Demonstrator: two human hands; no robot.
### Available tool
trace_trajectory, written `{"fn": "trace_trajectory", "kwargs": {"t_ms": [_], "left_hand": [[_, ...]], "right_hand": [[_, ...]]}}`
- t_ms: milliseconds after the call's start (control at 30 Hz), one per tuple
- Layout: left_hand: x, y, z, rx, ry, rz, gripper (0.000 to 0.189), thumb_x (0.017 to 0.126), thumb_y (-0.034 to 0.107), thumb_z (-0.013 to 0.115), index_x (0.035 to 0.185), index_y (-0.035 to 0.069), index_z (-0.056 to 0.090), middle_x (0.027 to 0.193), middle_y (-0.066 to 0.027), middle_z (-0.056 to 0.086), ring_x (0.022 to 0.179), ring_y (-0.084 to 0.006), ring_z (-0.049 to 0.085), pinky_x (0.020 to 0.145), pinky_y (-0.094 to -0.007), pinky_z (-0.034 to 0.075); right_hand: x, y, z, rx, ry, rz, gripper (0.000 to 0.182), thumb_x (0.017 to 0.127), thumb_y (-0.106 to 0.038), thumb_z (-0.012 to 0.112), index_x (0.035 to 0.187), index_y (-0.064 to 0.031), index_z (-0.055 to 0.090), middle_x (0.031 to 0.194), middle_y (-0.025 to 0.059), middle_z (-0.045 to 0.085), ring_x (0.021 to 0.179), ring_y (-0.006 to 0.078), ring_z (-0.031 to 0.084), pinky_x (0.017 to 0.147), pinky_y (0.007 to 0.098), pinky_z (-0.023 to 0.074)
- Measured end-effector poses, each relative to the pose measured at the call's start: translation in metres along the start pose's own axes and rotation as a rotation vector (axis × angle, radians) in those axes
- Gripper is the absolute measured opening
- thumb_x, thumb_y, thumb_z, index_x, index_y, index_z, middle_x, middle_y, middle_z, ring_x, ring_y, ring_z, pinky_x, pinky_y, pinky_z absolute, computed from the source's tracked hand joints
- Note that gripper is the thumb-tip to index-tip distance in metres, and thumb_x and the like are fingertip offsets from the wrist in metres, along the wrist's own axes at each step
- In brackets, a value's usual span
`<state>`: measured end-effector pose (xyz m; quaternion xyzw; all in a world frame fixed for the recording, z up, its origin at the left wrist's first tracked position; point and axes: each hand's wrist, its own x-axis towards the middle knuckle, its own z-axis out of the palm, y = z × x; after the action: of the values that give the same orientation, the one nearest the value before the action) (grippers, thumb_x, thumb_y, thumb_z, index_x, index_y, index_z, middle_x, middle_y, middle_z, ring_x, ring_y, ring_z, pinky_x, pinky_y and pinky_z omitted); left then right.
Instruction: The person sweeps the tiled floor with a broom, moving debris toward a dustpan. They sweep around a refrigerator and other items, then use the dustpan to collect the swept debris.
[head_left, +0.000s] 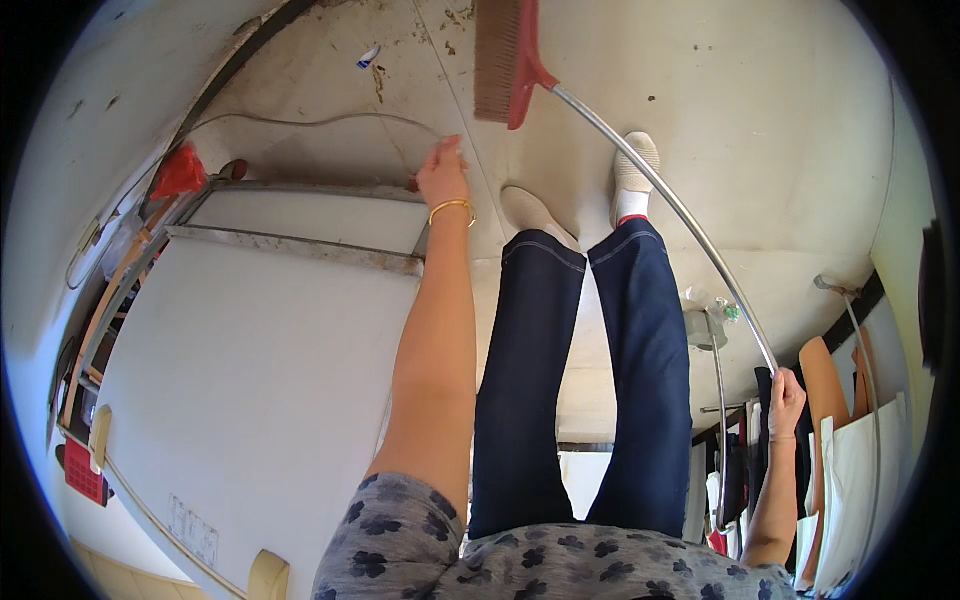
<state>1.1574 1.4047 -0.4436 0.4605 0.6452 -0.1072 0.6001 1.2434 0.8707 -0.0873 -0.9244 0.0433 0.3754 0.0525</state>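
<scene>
My left hand (444, 176), with a gold bangle at its wrist, reaches out past the far edge of a white appliance (255, 360). Its fingers are pinched on a thin grey cable (315, 121), which runs left to the wall; the fingertips are slightly blurred. At the right, my right hand (786, 405) is closed around the end of the metal handle (675, 202) of a broom. The red broom head (525, 67) with brown bristles lies at the top, beyond my feet, and the handle slants across above my right shoe.
A small crumpled wrapper (368, 58) and dirt marks are on the pale floor (750, 150). A red plastic bag (180, 172) hangs at the left beyond the appliance. On the right stand a long-handled dustpan (702, 330), another long-handled tool (862, 322) and upright sheets (862, 480).
</scene>
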Motion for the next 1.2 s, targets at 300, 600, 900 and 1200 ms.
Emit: {"fn": "trace_trajectory", "kwargs": {"t_ms": [300, 600, 900, 1200], "left_hand": [[-0.133, 0.023, -0.065, -0.252, 0.519, 0.071, 0.017, 0.091, 0.020, 0.058, 0.097, 0.005, 0.054, 0.085, -0.0055, 0.063, 0.064, -0.0097, 0.048, 0.059, -0.0248, 0.038], [-0.164, 0.040, -0.073, -0.517, 0.451, -0.176, 0.021, 0.089, 0.019, 0.059, 0.100, 0.004, 0.050, 0.086, -0.0085, 0.062, 0.054, -0.0131, 0.051, 0.051, -0.0268, 0.042], [-0.173, 0.044, -0.096, -0.705, 0.425, -0.258, 0.021, 0.086, 0.017, 0.064, 0.100, 0.007, 0.051, 0.084, -0.0050, 0.059, 0.060, -0.0126, 0.051, 0.056, -0.0261, 0.042], [-0.211, 0.124, -0.097, -0.813, 0.244, -0.015, 0.020, 0.088, 0.017, 0.066, 0.098, 0.011, 0.050, 0.098, -0.0072, 0.064, 0.057, -0.0117, 0.051, 0.053, -0.0239, 0.040]], "right_hand": [[0.055, -0.129, 0.014, -0.175, -0.096, -0.208, 0.021, 0.090, -0.028, 0.064, 0.085, -0.0082, 0.068, 0.071, 0.0140, 0.062, 0.061, 0.0299, 0.061, 0.055, 0.0378, 0.0460], [0.098, -0.209, -0.021, -0.505, 0.041, -0.440, 0.034, 0.088, -0.044, 0.062, 0.078, -0.0121, 0.064, 0.066, 0.0093, 0.061, 0.060, 0.0320, 0.060, 0.052, 0.0421, 0.0463], [0.012, -0.168, -0.152, -0.452, 0.075, -0.264, 0.023, 0.086, -0.032, 0.069, 0.079, -0.0103, 0.067, 0.065, 0.0080, 0.062, 0.055, 0.0263, 0.059, 0.050, 0.0352, 0.0451], [0.105, -0.299, -0.004, -0.337, -0.106, -0.529, 0.036, 0.094, -0.043, 0.055, 0.085, -0.0100, 0.068, 0.069, 0.0147, 0.064, 0.065, 0.0356, 0.062, 0.058, 0.0435, 0.0484]]}}
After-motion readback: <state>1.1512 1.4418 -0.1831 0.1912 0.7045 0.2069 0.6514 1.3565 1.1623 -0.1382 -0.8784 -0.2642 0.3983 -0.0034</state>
